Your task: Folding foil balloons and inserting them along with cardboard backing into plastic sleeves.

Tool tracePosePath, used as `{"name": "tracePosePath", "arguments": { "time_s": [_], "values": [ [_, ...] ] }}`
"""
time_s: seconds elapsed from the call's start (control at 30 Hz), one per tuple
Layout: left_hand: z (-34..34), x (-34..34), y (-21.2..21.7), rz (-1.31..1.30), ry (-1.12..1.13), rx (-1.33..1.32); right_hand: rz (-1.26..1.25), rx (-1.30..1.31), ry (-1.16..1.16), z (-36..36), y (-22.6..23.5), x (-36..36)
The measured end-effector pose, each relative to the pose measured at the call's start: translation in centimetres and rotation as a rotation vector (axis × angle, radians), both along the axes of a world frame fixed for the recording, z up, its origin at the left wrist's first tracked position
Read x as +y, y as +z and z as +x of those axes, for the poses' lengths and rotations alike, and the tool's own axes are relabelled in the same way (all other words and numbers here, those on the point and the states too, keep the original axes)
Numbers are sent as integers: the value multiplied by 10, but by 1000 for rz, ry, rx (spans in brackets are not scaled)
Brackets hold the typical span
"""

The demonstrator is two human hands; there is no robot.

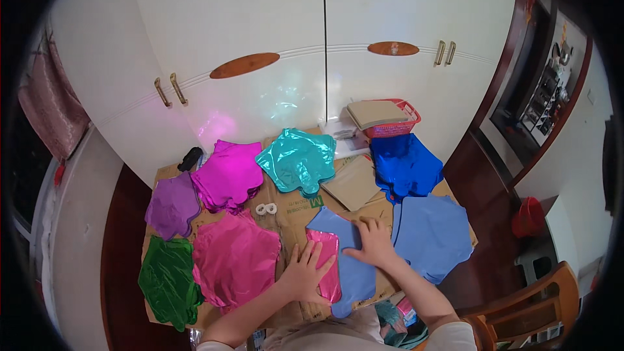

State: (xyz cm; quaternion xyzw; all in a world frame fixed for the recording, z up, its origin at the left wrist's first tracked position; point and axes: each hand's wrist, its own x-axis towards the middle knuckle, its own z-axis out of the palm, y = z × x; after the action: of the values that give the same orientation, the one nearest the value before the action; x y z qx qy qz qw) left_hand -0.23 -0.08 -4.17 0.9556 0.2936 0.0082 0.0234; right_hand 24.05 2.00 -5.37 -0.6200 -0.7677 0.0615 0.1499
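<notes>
A flat periwinkle-blue foil balloon [356, 274] lies in front of me at the table's near edge, with a folded shiny pink foil piece [331, 274] on its left part. My left hand [305, 274] rests on the pink piece, fingers spread and flat. My right hand [377, 242] presses on the upper right of the blue balloon, fingers stretched out and thumb toward the pink piece. Just right of it is a stack of periwinkle-blue foil balloons [434, 237]. To the left of my left hand lies a pink foil stack [235, 261].
Around the cardboard-covered table [296, 221] lie green [169, 279], purple [172, 205], magenta [227, 174], teal [299, 161] and dark blue [406, 166] foil stacks. Two white rolls [266, 208] sit mid-table. A red basket [393, 129] holds cardboard sheets. A wooden chair [526, 312] stands right.
</notes>
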Motion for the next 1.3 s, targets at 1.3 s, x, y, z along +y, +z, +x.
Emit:
{"name": "tracePosePath", "arguments": {
  "time_s": [1.3],
  "values": [
    [3, 44, -40, -402, 321, -761, 184, -64, 52, -69, -22, -81]
  ]
}}
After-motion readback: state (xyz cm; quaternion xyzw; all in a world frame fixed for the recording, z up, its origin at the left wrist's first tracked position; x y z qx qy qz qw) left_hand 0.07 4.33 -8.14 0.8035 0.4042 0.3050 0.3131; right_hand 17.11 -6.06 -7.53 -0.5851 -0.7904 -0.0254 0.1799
